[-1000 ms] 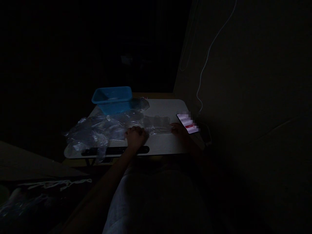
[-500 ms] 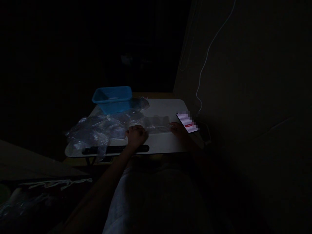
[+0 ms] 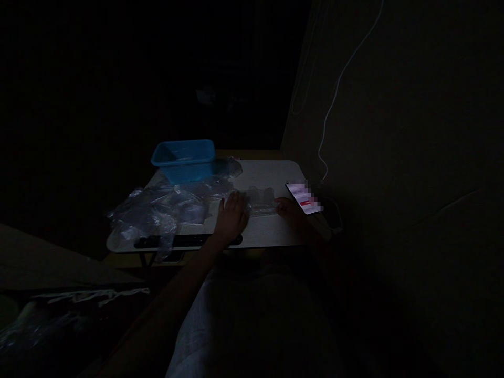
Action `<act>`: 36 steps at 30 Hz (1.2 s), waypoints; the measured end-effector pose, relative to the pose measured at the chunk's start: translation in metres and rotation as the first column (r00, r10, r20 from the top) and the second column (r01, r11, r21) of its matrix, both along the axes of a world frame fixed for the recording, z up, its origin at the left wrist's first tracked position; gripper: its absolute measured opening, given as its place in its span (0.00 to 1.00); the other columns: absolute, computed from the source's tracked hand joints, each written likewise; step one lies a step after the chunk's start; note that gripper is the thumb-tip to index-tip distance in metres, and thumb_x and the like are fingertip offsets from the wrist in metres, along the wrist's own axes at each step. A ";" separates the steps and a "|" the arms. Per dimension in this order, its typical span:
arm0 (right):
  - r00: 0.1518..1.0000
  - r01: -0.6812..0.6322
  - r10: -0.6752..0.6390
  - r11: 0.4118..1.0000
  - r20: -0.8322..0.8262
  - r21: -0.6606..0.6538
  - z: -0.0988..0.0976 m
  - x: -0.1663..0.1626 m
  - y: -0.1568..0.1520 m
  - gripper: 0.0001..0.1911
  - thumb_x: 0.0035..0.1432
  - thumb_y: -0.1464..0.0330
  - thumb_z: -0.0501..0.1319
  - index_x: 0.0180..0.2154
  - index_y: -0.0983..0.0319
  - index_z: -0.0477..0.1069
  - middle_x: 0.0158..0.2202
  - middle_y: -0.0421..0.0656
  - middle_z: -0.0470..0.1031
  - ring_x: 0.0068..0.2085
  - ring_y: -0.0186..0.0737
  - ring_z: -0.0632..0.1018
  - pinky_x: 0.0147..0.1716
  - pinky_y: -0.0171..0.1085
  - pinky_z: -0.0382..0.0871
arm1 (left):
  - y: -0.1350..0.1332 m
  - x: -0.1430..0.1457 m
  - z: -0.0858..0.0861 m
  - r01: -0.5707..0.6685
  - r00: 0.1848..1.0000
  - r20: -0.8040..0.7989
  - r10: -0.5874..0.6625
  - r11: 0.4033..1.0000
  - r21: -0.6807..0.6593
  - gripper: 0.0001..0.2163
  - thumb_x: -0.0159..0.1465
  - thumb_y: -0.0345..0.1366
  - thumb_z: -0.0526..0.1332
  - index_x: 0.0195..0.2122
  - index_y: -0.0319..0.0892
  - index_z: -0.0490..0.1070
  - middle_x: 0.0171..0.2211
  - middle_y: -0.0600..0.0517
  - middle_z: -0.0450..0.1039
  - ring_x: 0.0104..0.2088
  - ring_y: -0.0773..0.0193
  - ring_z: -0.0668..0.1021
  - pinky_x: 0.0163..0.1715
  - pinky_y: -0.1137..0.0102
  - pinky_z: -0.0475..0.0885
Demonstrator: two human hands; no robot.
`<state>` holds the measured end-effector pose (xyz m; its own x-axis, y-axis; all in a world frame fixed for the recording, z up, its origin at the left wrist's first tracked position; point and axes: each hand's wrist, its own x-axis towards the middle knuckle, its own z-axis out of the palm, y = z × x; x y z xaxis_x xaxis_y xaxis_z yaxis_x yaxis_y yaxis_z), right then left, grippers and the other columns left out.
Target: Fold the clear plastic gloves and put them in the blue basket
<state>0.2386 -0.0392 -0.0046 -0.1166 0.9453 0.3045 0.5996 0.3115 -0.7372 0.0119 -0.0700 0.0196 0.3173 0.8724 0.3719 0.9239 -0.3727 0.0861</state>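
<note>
A clear plastic bag [image 3: 260, 202] lies flat on the white folding table [image 3: 271, 231] between my two hands. My left hand [image 3: 231, 216] is open, its fingers stretched out over the bag's left end. At the right edge of the same bag, my right hand [image 3: 289, 210] has its thumb and finger closed on the plastic; the dim light hides part of the grip. A heap of crumpled clear plastic bags [image 3: 157, 210] spreads to the left of my left hand.
A blue plastic basket [image 3: 185, 170] stands at the back left of the table. Close to my right hand lies a phone [image 3: 302, 197] with its screen lit. A dark slot strip [image 3: 189, 241] runs along the front edge. A white cable [image 3: 334, 94] hangs at the right wall.
My left hand has gone from curled fingers to flat, stretched fingers and has shifted slightly right along the bag. The right hand stays about where it was.
</note>
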 end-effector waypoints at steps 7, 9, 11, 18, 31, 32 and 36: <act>1.000 -0.017 0.017 1.000 0.001 -0.004 0.001 0.002 -0.002 0.16 0.47 0.69 0.56 0.40 0.62 0.70 0.26 0.38 0.70 0.28 0.35 0.72 0.31 0.36 0.67 | 0.007 0.013 -0.005 -0.031 0.991 -0.137 0.009 0.987 -0.157 0.26 0.65 0.39 0.39 0.60 0.29 0.49 0.62 0.38 0.48 0.62 0.53 0.52 0.58 0.54 0.48; 1.000 -0.007 0.007 1.000 0.013 0.003 0.001 0.002 -0.002 0.15 0.46 0.70 0.56 0.39 0.61 0.71 0.26 0.39 0.71 0.29 0.35 0.72 0.32 0.36 0.68 | 0.007 0.013 -0.005 -0.041 0.985 -0.170 0.009 0.982 -0.185 0.26 0.65 0.40 0.39 0.60 0.28 0.49 0.62 0.38 0.47 0.62 0.52 0.52 0.58 0.54 0.47; 1.000 0.007 -0.007 1.000 0.023 -0.002 0.002 0.002 -0.003 0.15 0.46 0.70 0.56 0.39 0.61 0.71 0.28 0.40 0.72 0.30 0.36 0.73 0.33 0.37 0.68 | 0.006 0.014 -0.004 -0.056 0.981 -0.192 0.018 0.980 -0.190 0.27 0.65 0.40 0.39 0.60 0.27 0.49 0.62 0.37 0.48 0.62 0.51 0.52 0.58 0.54 0.47; 0.991 0.079 -0.081 0.997 0.105 0.025 0.008 0.000 -0.005 0.14 0.47 0.74 0.53 0.36 0.61 0.72 0.37 0.43 0.75 0.39 0.40 0.74 0.41 0.40 0.68 | 0.005 0.016 -0.006 -0.122 0.973 -0.214 0.080 0.975 -0.187 0.29 0.64 0.43 0.38 0.60 0.25 0.49 0.61 0.34 0.49 0.62 0.48 0.51 0.57 0.51 0.47; 0.771 -0.240 0.029 0.939 0.636 0.248 0.018 -0.057 -0.049 0.20 0.61 0.67 0.46 0.52 0.65 0.64 0.55 0.50 0.65 0.57 0.44 0.63 0.55 0.47 0.53 | 0.004 0.017 -0.005 -0.130 0.972 -0.217 0.093 0.978 -0.160 0.29 0.64 0.43 0.39 0.59 0.25 0.49 0.60 0.32 0.49 0.61 0.46 0.53 0.55 0.48 0.48; 0.751 -0.254 0.037 0.938 0.659 0.237 0.017 -0.060 -0.051 0.21 0.62 0.65 0.45 0.53 0.66 0.62 0.57 0.50 0.62 0.59 0.45 0.60 0.56 0.49 0.50 | 0.004 0.017 -0.005 -0.130 0.972 -0.217 0.092 0.977 -0.168 0.29 0.64 0.43 0.39 0.60 0.25 0.49 0.60 0.32 0.49 0.61 0.46 0.52 0.55 0.48 0.48; 0.703 -0.262 0.052 0.946 0.709 0.190 0.012 -0.063 -0.052 0.25 0.63 0.62 0.43 0.57 0.66 0.58 0.60 0.51 0.56 0.61 0.45 0.57 0.58 0.53 0.44 | 0.004 0.017 -0.005 -0.131 0.973 -0.211 0.093 0.976 -0.174 0.29 0.64 0.43 0.39 0.60 0.25 0.49 0.61 0.32 0.48 0.61 0.46 0.52 0.55 0.47 0.47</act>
